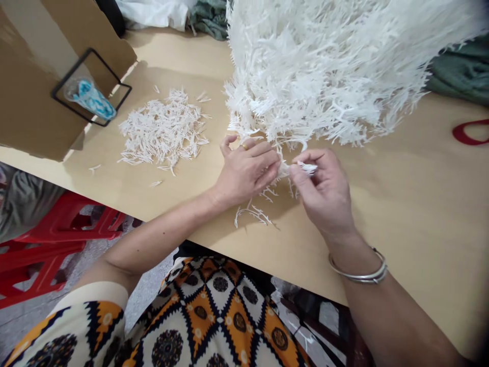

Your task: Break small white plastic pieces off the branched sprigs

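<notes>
My left hand has its fingers closed on a white branched plastic sprue at the table's middle. Just to its right, my right hand pinches a small bunch of white plastic pieces between thumb and fingers. Beyond both hands rises a large heap of white spiky plastic sprues, and strands from it reach down to my fingers. Some bare curved stems lie on the table below my left hand. Left of my hands is a flat pile of small loose white pieces.
A cardboard box stands at the left, with a black wire frame and a clear cup holding something blue and white beside it. A red loop handle lies at right. Red stools stand below the table.
</notes>
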Action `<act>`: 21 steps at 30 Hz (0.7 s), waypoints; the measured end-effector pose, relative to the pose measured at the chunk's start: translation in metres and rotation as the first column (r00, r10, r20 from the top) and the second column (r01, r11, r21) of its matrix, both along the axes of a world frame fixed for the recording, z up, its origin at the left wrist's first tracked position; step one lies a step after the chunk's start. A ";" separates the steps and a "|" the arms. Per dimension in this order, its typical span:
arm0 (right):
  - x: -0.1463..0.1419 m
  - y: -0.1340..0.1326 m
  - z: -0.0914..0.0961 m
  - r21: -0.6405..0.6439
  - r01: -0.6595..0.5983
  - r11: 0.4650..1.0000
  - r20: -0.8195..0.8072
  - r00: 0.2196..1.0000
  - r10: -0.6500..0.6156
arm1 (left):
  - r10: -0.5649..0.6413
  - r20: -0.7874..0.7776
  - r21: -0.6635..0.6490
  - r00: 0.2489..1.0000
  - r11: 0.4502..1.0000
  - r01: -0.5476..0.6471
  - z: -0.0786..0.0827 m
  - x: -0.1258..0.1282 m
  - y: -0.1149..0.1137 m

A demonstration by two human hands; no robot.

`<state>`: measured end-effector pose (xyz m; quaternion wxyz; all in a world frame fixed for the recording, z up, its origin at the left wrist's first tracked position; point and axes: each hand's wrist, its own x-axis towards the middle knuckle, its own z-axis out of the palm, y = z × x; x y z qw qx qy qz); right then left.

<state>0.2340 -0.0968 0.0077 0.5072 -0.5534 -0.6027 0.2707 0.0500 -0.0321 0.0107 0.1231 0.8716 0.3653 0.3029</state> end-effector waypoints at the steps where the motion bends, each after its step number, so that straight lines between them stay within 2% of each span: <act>1: -0.001 0.001 0.002 -0.011 0.001 1.000 -0.032 0.999 -0.001 | -0.018 0.009 -0.016 1.000 1.000 0.018 -0.001 -0.002 0.001; 5: -0.002 0.003 0.005 -0.095 0.025 0.995 -0.053 0.998 -0.030 | -0.078 0.013 -0.058 0.997 0.995 0.078 -0.001 -0.005 0.003; 9: 0.004 0.005 0.002 -0.135 0.040 0.990 0.032 0.999 -0.036 | -0.103 -0.035 0.009 0.994 0.995 0.103 -0.002 -0.005 0.006; 13: 0.005 0.005 -0.001 -0.128 0.048 0.991 0.161 0.987 -0.027 | -0.123 -0.072 0.042 0.990 0.991 0.126 -0.005 -0.004 0.009; 17: -0.003 0.004 -0.005 -0.103 0.131 0.986 0.249 0.963 -0.102 | -0.151 -0.095 0.029 0.984 0.988 0.154 -0.005 -0.003 0.008; 19: -0.004 0.004 -0.005 -0.082 0.160 0.984 0.235 0.962 -0.137 | -0.148 -0.091 0.007 0.985 0.989 0.149 -0.004 -0.002 0.007; 21: -0.002 0.004 -0.003 -0.101 0.115 0.988 0.159 0.982 -0.098 | -0.125 -0.064 -0.047 0.990 0.991 0.122 -0.002 -0.002 0.007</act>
